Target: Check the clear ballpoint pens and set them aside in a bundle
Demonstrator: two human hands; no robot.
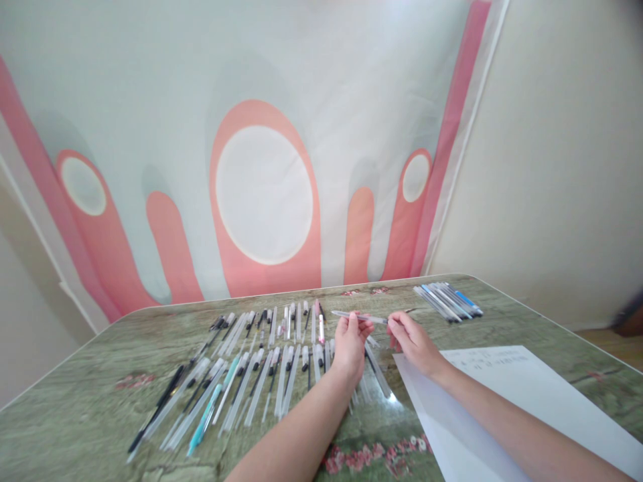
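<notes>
A slim translucent pen (pixel 369 318) lies nearly level between my two hands above the table. My left hand (pixel 351 345) pinches it around the middle, with the pointed end sticking out to the left. At the pen's other end, the fingertips of my right hand (pixel 414 343) are closed on it. Below and left of my left hand are rows of taken-apart pens, with clear barrels (pixel 260 395), dark refills and caps. A turquoise pen (pixel 205 418) lies among them.
A bundle of pens (pixel 449 301) rests at the back right. White paper with faint writing (pixel 522 408) lies under my right forearm. The table (pixel 65 408) has a green wood-look cover with flower prints. Behind it hangs a pink-and-grey backdrop (pixel 334 100).
</notes>
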